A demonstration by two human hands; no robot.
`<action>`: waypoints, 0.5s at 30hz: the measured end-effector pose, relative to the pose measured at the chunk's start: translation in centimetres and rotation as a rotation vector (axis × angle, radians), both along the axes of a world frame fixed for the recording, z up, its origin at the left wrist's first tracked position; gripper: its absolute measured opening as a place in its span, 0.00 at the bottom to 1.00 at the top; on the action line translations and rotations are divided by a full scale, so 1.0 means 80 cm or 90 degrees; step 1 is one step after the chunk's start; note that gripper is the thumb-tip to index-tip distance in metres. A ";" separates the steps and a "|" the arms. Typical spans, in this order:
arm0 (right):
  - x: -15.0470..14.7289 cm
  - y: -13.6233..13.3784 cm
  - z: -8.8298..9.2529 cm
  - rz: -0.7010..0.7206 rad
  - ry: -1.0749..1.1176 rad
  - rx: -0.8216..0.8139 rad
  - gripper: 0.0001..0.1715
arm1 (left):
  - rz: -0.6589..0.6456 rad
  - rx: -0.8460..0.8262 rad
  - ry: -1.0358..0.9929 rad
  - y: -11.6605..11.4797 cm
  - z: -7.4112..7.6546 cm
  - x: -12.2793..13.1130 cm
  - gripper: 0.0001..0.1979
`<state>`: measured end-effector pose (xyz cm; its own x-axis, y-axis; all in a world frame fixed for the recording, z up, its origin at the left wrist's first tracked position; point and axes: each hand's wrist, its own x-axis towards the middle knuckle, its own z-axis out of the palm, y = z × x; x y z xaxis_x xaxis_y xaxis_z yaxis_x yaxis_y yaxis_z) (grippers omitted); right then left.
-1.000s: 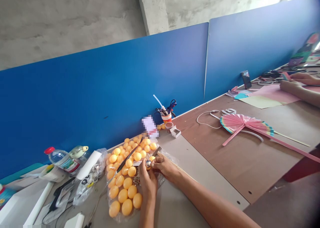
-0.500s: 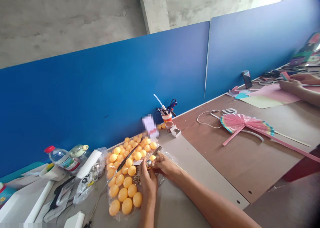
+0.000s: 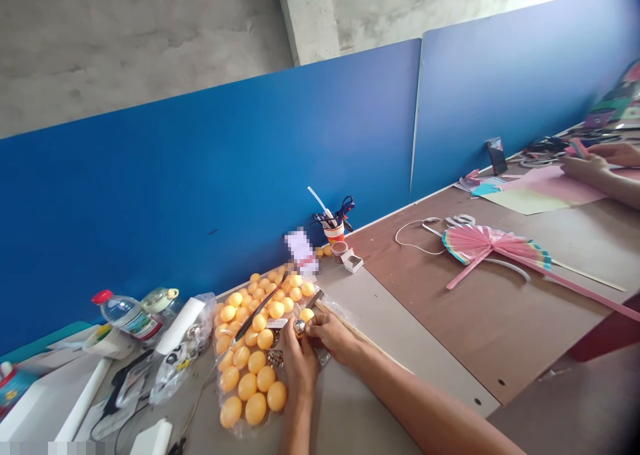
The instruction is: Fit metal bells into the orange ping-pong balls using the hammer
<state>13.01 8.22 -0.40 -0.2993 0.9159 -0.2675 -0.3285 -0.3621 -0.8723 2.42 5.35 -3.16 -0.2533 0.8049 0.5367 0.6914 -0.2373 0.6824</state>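
Note:
A small shiny silver ball [image 3: 299,326] sits between my two hands. My left hand [image 3: 297,356] is closed around its near side. My right hand [image 3: 331,335] pinches at the ball's right side, and its fingertips partly hide whatever small piece they may hold. Both hands are over the right part of a clear plastic bag of orange balls [image 3: 247,386]. One orange ball [image 3: 307,315] shows just behind the silver one. Small silvery pieces [image 3: 275,358] lie left of my left wrist. A dark, narrow strip [image 3: 260,308] lies slantwise across the bag.
Left stand a red-capped bottle [image 3: 125,314], a white roll [image 3: 183,326] and clear plastic bags. Behind are a paper cup [image 3: 334,232] of tools and a small white box [image 3: 353,262]. Rightward lies a pink pleated paper fan [image 3: 493,242]. A co-worker's hands [image 3: 593,163] hold striped paper.
My hands stay together at the silver ball with only a slight shift of the fingers. The view has moved a little. The co-worker's striped paper has turned slightly.

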 end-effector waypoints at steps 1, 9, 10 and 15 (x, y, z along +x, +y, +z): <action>-0.001 -0.001 0.000 -0.007 0.004 -0.002 0.07 | 0.002 -0.003 -0.002 0.000 0.000 0.000 0.19; -0.004 -0.005 0.004 -0.049 -0.029 0.012 0.09 | -0.011 0.004 -0.032 -0.004 0.005 0.006 0.19; -0.004 -0.005 0.005 -0.055 -0.035 0.020 0.08 | -0.012 0.003 -0.040 -0.004 0.006 0.006 0.19; -0.002 -0.004 0.009 -0.037 -0.020 0.017 0.09 | -0.016 -0.034 -0.099 -0.001 0.009 0.006 0.18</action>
